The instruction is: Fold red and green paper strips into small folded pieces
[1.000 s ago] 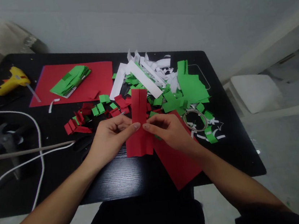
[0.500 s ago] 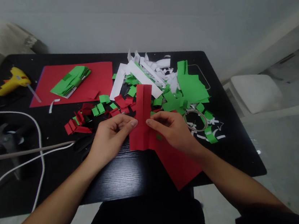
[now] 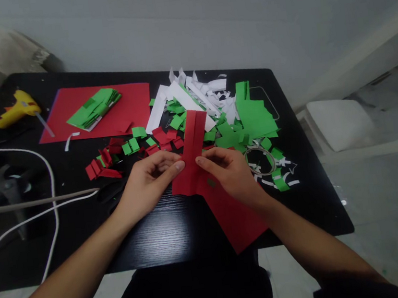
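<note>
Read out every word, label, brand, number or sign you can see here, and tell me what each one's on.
No text can be read here.
Yellow plastic glue gun: any lettering is too small and blurred to read.
Creased red paper piece being held: no writing visible on the side facing the camera.

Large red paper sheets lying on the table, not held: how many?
2: a back-left red paper sheet, under a folded green paper bundle, and a near red paper sheet, partly hidden by the bare right hand. More may lie stacked underneath.
</note>
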{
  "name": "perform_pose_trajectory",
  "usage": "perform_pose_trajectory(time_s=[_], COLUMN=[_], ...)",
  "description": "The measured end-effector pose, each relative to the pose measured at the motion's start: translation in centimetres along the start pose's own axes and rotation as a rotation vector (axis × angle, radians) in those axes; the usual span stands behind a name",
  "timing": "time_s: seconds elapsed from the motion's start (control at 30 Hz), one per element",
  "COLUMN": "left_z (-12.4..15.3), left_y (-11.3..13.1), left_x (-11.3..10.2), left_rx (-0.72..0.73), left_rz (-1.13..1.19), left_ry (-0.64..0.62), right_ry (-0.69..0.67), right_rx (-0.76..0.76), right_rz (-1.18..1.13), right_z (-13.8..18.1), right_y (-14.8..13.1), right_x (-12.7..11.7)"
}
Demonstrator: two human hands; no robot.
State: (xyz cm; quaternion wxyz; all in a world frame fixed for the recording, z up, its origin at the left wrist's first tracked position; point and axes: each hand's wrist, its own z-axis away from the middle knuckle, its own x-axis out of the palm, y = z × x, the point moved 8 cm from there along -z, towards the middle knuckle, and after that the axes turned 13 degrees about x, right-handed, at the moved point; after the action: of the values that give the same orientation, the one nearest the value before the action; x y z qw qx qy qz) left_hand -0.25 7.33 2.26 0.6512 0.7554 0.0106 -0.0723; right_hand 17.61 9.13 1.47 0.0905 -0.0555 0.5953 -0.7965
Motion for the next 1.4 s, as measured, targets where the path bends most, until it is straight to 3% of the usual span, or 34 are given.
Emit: perform_pose_trajectory(time_s=[0.3, 0.5, 0.67, 0.83, 0.97, 1.13, 1.27, 1.4], left_z=[-0.1, 0.2, 0.5, 0.4, 0.4, 0.2, 0.1, 0.1], left_y=[0.7, 3.8, 4.0, 3.0, 2.5, 2.3, 1.6, 0.1], left_x=[-0.3, -1.2, -0.5, -0.5, -0.8, 0.0, 0.1, 0.3], left_rx=[0.111, 0.439, 0.443, 0.329, 0.242, 0.229, 0.203, 0.075], left_rz=[-0.043, -0.335, -0.29, -0.163, -0.124, -0.09, 0.052, 0.148], left_ry=[0.026, 0.073, -0.02, -0.039, 0.037, -0.006, 0.032, 0.027], right_ry=[-0.029, 0.117, 0.101, 0.041, -0.038, -0.144, -0.107, -0.027], right_rx=[-0.058, -0.408, -0.461, -0.343, -0.126, 0.123, 0.155, 0.125], right_rz=[0.061, 0.214, 0.222, 0.09, -0.119, -0.286, -0.224, -0.191], right_z=[0.4, 1.5, 1.6, 1.4, 0.8, 0.1, -0.1, -0.2], right_y=[-0.4, -2.4, -2.3, -2.0, -0.7, 1.3, 1.6, 1.7], right_x=[0.6, -0.2, -0.2, 0.0, 0.1, 1.1, 1.0, 0.4])
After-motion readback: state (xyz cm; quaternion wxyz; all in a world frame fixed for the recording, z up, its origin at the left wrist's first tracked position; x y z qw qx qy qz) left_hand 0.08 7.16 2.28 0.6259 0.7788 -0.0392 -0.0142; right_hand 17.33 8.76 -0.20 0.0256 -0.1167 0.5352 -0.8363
